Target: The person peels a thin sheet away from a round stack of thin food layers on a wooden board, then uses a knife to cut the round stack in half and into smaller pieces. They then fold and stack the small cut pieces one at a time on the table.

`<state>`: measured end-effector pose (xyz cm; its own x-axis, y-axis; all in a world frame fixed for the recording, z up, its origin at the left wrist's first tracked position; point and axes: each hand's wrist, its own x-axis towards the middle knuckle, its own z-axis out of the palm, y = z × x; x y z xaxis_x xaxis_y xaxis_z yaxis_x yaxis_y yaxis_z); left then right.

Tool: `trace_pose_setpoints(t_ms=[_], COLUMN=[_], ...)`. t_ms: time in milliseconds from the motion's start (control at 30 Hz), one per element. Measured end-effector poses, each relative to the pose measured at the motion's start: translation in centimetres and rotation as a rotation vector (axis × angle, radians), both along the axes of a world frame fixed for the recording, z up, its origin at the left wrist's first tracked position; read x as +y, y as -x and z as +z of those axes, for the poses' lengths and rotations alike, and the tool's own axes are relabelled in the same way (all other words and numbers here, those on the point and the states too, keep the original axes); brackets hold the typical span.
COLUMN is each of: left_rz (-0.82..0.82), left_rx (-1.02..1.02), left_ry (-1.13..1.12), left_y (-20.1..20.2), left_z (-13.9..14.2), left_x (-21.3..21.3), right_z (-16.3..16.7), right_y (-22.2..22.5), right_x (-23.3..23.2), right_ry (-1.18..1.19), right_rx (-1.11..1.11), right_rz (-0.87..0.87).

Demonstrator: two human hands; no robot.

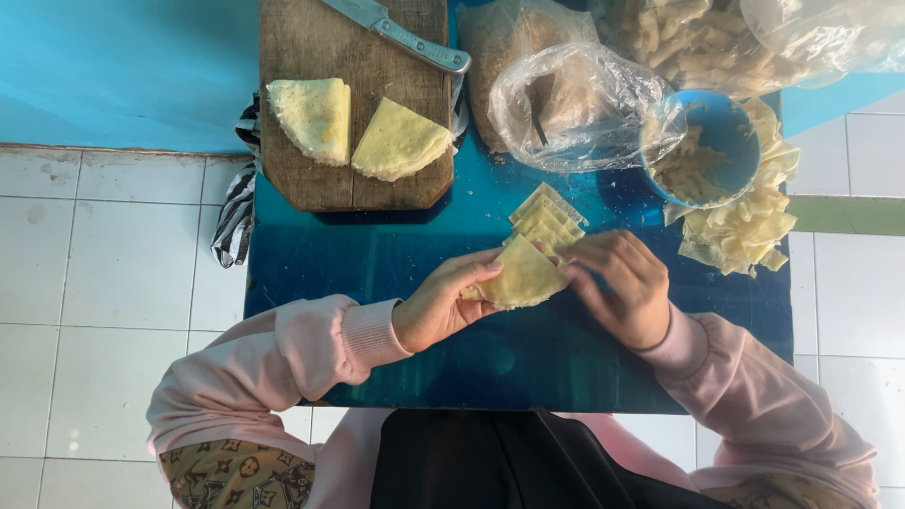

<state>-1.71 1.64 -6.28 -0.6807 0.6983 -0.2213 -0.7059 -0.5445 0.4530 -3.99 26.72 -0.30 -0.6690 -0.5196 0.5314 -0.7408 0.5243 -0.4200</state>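
Operator: Dark apron cloth (pixel 500 462) and two pink sleeves (pixel 311 349) are lying closest to the lens. What are the hands doing?

Inspector: Left hand (pixel 436 306) is closing thumb and fingers on the near-left edge of a yellow wedge-shaped pastry sheet (pixel 523 276). Right hand (pixel 622 287) is curling its fingers over the sheet's right corner, pinching it. Both hands are gripping the same sheet, holding it just above the blue counter (pixel 377 254).

Operator: What is sitting around that sheet?

Inspector: A small stack of cut yellow wedges (pixel 547 219) is lying on the counter just beyond the sheet, touching its far edge. A wooden cutting board (pixel 320 179) is resting at the far left, carrying two folded yellow rounds (pixel 311 118), side by side. A metal-handled knife (pixel 405 36) is lying across the board's far edge.

Operator: And to the right?

Inspector: A blue bowl (pixel 726 141) is holding pale filling, with a heap of folded pastries (pixel 749 221) lying against it. Clear plastic bags (pixel 575 104) are sitting behind. A striped cloth (pixel 236 207) is hanging off the counter's left edge over the white tiled floor (pixel 94 283).
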Motion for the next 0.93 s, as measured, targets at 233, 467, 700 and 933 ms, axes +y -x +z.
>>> trace_pose_setpoints(t_ms=[233,467,700,933], left_rz=[-0.028,-0.044,-0.059,-0.059], left_rx=[-0.001,0.122,0.172,0.194], left_ry=[-0.032,-0.018,0.03,0.088], left_y=[-0.4,-0.5,-0.7,-1.0], left_z=[-0.8,-1.2,-1.6,-2.1], left_x=[0.2,0.3,0.4,0.6], right_z=[0.6,-0.2,-0.7,-1.3], right_y=[-0.6,-0.8,-0.7,-0.5], right_x=[-1.2,-1.0,-1.2,-2.7], right_ry=[-0.135,-0.284,-0.207,-0.291], right_rx=[0.156,0.271,0.247,0.248], right_rz=[0.257,0.258,0.258,0.272])
